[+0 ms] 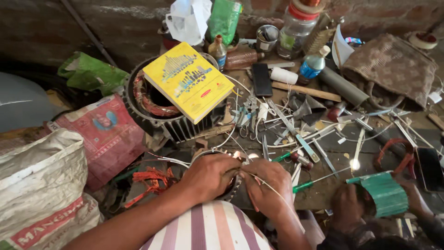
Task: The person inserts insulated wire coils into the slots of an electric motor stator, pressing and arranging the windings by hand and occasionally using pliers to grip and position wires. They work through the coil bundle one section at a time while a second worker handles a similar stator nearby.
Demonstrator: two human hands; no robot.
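My left hand (210, 176) grips the rim of a small round motor stator (236, 187) held near my lap, mostly hidden under both hands. My right hand (268, 185) pinches thin white wires (222, 141) that run from the stator up across the bench. Shiny copper windings glint between my hands. A striped sleeve or shirt sits below them.
A large finned motor housing (178, 127) carries a yellow book (187, 81). Screwdrivers, strips and tools (296, 139) litter the bench. Bottles and jars (296, 28) stand behind. Sacks (41, 185) lie left. Another person's hands hold a green paper stack (386, 194) at right.
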